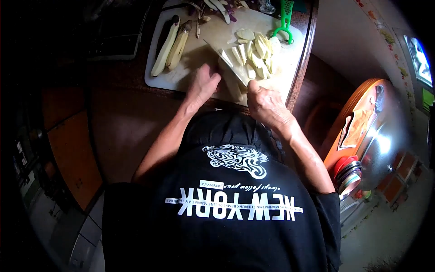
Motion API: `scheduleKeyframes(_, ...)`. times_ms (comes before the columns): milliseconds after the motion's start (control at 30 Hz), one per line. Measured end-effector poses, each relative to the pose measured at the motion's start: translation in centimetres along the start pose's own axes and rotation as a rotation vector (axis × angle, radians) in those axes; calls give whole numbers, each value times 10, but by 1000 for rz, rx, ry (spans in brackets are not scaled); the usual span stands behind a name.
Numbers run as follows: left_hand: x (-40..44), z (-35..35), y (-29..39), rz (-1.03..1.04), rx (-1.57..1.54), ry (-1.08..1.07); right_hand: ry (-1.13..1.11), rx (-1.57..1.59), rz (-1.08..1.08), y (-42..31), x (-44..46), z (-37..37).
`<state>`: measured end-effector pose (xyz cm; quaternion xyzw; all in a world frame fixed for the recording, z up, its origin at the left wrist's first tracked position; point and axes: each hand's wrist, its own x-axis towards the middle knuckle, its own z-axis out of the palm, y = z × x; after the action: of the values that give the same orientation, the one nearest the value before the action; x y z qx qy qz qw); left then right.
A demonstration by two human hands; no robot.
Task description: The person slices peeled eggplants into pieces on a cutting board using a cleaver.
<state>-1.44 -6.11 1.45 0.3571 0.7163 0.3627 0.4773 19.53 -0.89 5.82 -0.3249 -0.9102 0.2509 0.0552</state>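
My right hand (268, 105) grips the handle end of a kitchen knife (233, 67), whose blade points away and to the left over the white cutting board (158, 84). Left of the blade, my left hand (204, 85) is curled closed near the board's front edge; whatever its fingers hold is hidden. A pile of pale cut eggplant pieces (258, 56) lies right of the knife. Two peeled eggplants, one whole eggplant (165, 47) and another beside it (179, 46), rest at the board's left with their stem ends away from me.
At the board's far right lies a green peeler (284, 22). Purple and pale peelings (219, 9) are scattered along the far edge. To my right are an orange-brown wooden stool or chair part (358, 106) with a cloth, and stacked bowls (348, 174).
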Motion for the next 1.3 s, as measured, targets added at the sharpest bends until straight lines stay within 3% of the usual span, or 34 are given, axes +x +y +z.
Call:
scheduleKeyframes(67,-2,4,-5,-94,-95,21,-13,-42,-13,0,2,2)
scheduleKeyframes(133,-3,14,-14,252,299,258,7,16,47,3,0,5)
scheduleKeyframes(200,-3,12,-7,212,340,198,8,68,91,6,0,-1)
scheduleKeyframes(300,3,6,12,-24,275,-72,-23,150,228,-3,2,-24)
scheduleKeyframes(400,14,19,-8,95,121,30,-23,165,267,-7,-7,-35)
scheduleKeyframes(467,10,16,5,45,68,-37,-6,179,282,-15,-13,-42)
scheduleKeyframes(533,14,19,-10,211,34,94,-34,183,286,-18,-16,-43)
scheduleKeyframes(733,13,25,-20,212,206,151,-38,171,313,-23,-17,-34)
scheduleKeyframes(933,0,19,-8,144,-3,79,20,206,223,-26,-18,-28)
scheduleKeyframes(1067,13,25,-45,197,89,155,-48,199,262,-24,-17,-23)
scheduleKeyframes(1300,14,25,-27,181,137,185,0,212,219,-16,0,-7)
